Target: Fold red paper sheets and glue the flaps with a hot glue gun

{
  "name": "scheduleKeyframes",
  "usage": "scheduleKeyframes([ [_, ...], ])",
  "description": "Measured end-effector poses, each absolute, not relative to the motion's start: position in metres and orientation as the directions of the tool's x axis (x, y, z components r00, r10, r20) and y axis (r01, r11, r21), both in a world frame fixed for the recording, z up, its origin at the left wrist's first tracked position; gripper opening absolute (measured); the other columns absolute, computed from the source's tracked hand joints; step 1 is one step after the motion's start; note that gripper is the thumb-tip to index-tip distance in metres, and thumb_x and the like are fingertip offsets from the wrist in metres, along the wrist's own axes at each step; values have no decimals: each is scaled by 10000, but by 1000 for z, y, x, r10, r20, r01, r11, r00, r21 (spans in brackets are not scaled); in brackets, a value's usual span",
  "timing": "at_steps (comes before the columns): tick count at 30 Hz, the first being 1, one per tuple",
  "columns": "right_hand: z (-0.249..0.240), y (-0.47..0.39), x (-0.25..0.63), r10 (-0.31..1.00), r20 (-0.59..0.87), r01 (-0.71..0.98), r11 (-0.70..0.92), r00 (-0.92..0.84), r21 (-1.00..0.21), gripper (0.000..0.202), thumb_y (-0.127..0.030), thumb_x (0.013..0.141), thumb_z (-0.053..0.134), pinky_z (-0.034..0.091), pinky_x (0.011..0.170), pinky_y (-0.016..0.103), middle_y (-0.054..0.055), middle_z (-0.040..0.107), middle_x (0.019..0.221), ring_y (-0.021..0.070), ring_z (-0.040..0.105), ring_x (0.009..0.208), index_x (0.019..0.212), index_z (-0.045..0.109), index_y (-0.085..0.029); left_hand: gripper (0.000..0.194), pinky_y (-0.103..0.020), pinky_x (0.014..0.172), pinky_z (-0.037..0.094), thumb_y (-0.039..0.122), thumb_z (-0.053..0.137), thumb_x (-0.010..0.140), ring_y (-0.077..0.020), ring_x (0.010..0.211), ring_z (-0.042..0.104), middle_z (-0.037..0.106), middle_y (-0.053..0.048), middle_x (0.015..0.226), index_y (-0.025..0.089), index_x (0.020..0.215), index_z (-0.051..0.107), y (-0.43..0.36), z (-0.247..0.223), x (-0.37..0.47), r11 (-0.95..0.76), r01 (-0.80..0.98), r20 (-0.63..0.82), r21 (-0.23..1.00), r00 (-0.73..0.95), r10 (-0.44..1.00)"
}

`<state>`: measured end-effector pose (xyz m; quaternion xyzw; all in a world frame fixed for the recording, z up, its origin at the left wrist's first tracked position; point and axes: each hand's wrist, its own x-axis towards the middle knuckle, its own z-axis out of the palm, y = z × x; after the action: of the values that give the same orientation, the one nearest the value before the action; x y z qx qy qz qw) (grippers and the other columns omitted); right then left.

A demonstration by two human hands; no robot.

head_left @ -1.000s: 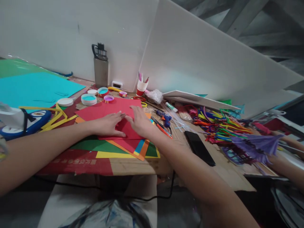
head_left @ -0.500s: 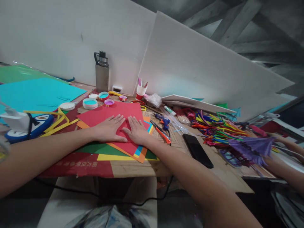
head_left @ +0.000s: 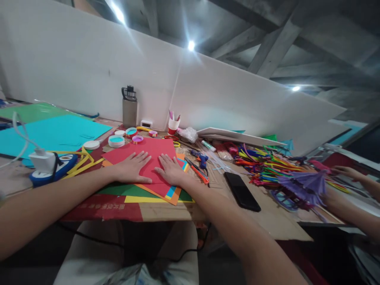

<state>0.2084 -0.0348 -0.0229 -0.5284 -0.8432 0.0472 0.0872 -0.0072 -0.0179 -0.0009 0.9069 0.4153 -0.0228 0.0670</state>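
Lying flat on red paper point(head_left: 154, 148), left hand point(head_left: 132, 168) has fingers spread; right hand point(head_left: 171, 171), same deal, just beside; blue glue gun point(head_left: 203, 159) nearby

The left hand point(head_left: 133, 168) and the right hand point(head_left: 170, 170) cover parts of the red paper point(head_left: 154, 147), the view's edges cut off the turquoise sheet point(head_left: 59, 132) and a co-worker's arm point(head_left: 369, 186), and the small printing point(head_left: 108, 207) on the table edge point(head_left: 166, 212) is too blurred for reading.
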Motion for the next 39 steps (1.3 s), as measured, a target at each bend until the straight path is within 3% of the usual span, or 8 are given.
scheduleKeyframes([
  [8,-17,-30,237,914,104,895,404,-391,-191,688,-557,940,208,79,1128,500,128,195,1540,254,118,1428,1464,267,-115,1186,-553,1114,23,819,492,604,-373,1420,-31,16,-158,1555,149,1497,93,-3,13,-39,-575,816,-237,58,571,786],
  [10,-11,-26,243,933,214,914,336,-290,-227,659,-506,956,201,70,1133,490,141,205,1535,251,108,1430,1457,273,-83,1140,-551,1117,42,805,485,632,-384,1417,-24,64,-176,1551,122,1490,172,1,23,-38,-550,834,-195,44,547,814],
  [12,-5,-23,241,925,328,918,288,-193,-272,660,-491,961,187,68,1140,464,148,201,1536,242,94,1432,1452,276,-60,958,-490,1136,93,738,321,791,-343,1426,69,153,-198,1537,69,1471,232,2,29,-26,-531,842,-47,97,536,843],
  [15,-4,-24,224,910,369,893,317,-191,-319,695,-521,954,171,87,1144,442,155,186,1538,239,88,1433,1455,264,-48,896,-442,1144,147,695,273,842,-322,1423,124,174,-218,1529,37,1450,271,-7,26,8,-588,789,139,179,571,809],
  [21,-25,-32,198,879,251,849,463,-404,-254,710,-541,949,146,100,1142,437,139,190,1541,233,96,1432,1473,210,-67,682,-454,1160,96,679,263,864,-273,1434,93,237,-105,1536,196,1168,635,-27,1,43,-754,621,32,211,767,641],
  [26,-30,-31,201,874,202,859,477,-442,-185,699,-541,949,162,113,1131,466,143,156,1547,239,111,1430,1481,190,-88,693,-459,1156,91,692,319,843,-271,1434,107,124,-102,1556,215,1286,554,-26,-5,36,-753,626,61,202,760,647],
  [32,-26,-33,204,891,162,873,449,-423,-191,725,-554,940,203,129,1122,478,163,190,1535,263,122,1426,1475,199,-64,926,-432,1150,115,754,315,792,-273,1427,144,165,-152,1539,148,1484,210,-21,-12,31,-690,702,49,173,694,718],
  [39,-28,-31,206,902,137,883,430,-410,-186,769,-615,918,158,118,1123,483,151,216,1530,277,147,1420,1458,269,-79,961,-433,1143,96,784,262,776,-287,1423,160,208,-167,1528,115,1466,269,-15,-12,13,-632,763,27,137,635,772],
])
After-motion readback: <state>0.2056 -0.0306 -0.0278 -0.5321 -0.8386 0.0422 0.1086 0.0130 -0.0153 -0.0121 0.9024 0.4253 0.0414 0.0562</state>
